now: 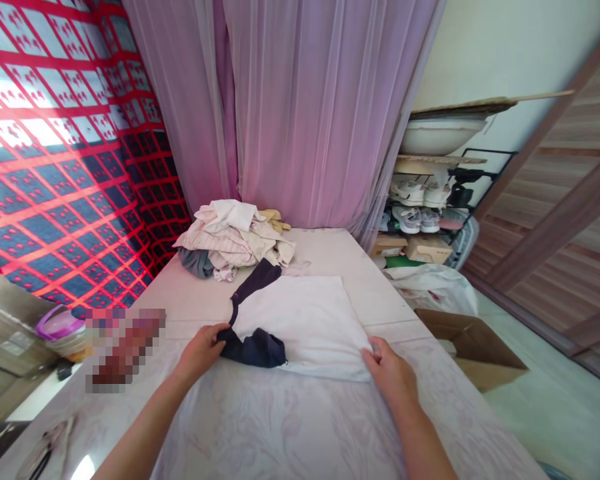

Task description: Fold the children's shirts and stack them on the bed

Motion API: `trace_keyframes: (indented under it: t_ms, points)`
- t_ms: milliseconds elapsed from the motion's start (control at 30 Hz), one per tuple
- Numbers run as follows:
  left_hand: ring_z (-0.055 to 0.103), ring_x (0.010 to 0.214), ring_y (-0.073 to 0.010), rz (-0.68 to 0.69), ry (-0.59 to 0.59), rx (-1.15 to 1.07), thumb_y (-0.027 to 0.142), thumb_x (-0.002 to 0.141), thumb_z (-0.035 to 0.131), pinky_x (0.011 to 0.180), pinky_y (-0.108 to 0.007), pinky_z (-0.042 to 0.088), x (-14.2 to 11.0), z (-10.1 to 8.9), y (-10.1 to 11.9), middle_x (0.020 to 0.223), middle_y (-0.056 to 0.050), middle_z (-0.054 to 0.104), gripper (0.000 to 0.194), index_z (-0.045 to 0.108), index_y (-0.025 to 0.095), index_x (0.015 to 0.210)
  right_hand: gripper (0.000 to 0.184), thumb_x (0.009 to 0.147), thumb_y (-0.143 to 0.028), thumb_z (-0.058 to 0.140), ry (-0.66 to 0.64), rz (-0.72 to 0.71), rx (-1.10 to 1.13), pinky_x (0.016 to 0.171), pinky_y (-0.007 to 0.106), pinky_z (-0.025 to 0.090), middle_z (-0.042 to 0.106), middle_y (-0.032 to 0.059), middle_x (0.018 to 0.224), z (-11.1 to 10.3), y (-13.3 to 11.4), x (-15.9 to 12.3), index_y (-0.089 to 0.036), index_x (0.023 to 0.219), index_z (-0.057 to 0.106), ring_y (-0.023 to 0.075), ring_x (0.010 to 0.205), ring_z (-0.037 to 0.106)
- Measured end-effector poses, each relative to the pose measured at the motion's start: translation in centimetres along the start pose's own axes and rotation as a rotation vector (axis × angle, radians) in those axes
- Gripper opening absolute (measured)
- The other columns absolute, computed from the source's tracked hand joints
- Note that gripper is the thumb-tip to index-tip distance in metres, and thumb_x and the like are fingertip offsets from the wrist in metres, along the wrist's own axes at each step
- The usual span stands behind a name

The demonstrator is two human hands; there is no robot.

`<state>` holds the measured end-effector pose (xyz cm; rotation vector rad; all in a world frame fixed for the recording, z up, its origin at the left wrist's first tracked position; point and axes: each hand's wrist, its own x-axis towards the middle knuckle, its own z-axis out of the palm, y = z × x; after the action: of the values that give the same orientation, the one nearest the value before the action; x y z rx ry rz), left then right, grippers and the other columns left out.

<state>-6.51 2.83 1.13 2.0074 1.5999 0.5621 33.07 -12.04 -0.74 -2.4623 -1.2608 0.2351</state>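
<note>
A white shirt point(305, 320) with dark navy sleeves and collar lies spread sideways on the pale patterned bed surface point(280, 433), its collar toward the left. My left hand point(206, 347) pinches the near dark sleeve close to the collar; that sleeve is bunched over the white body. At the right, my right hand point(391, 371) grips the shirt's near bottom corner between thumb and fingers. The far sleeve stretches out flat toward the back.
Behind the shirt sits a heap of crumpled clothes point(230, 233), before a purple curtain point(300, 120). On the right stand an open cardboard box point(485, 347) and a rack with shoes point(415, 200). A purple-rimmed tub point(60, 327) is at left, near a pixelated patch.
</note>
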Motion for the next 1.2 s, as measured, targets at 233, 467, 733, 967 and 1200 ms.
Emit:
trace_keyframes:
  t_ms: [233,467,733,967,1200]
  points:
    - [0.052,0.117,-0.0248,0.347,0.098,0.274,0.033,0.085,0.047,0.102,-0.042,0.038,-2.6,1.9,4.0,0.125,-0.008,0.059,0.034,0.063,0.023,0.113,0.036,0.081,-0.048,0.044,0.114,-0.059,0.163,0.062,0.028,0.039,0.07,0.0024,0.088,0.8,1.0,-0.1,-0.025,0.104,0.061,0.0185,0.071,0.061]
    - [0.023,0.139,-0.0284,0.426,-0.211,0.505,0.001,0.068,0.046,0.109,-0.055,0.021,-2.2,4.2,8.4,0.147,-0.002,0.037,0.07,0.05,0.035,0.129,0.033,0.07,-0.043,0.046,0.266,-0.155,0.477,0.069,0.031,0.044,0.066,0.0074,0.09,1.8,1.9,0.6,-0.02,0.086,0.063,0.0199,0.075,0.059]
    - [0.039,0.13,-0.0253,0.515,-0.187,0.436,0.009,0.063,0.052,0.111,-0.053,0.012,-3.8,3.1,9.0,0.121,-0.002,0.061,0.027,0.061,0.023,0.084,0.022,0.066,-0.036,0.049,0.158,-0.213,0.725,0.071,0.031,0.047,0.066,0.0093,0.099,2.2,2.7,1.0,-0.021,0.07,0.064,0.0219,0.086,0.06]
    - [0.059,0.094,-0.0197,0.524,-0.148,0.41,0.01,0.064,0.053,0.11,-0.049,0.013,-7.6,1.7,8.4,0.085,0.001,0.065,0.017,0.057,0.022,0.077,0.026,0.063,-0.023,0.054,-0.046,-0.488,0.496,0.094,0.04,0.042,0.056,0.0079,0.126,1.4,3.9,-0.3,-0.024,0.082,0.071,0.026,0.115,0.051]
    - [0.057,0.086,-0.0193,0.573,-0.173,0.414,0.008,0.067,0.054,0.091,-0.039,0.036,-8.3,2.9,7.0,0.086,-0.001,0.064,0.027,0.059,0.023,0.089,0.017,0.077,-0.03,0.055,0.038,-0.628,0.37,0.101,0.044,0.038,0.059,0.0079,0.123,1.8,4.4,-0.8,-0.024,0.075,0.071,0.0262,0.122,0.047]
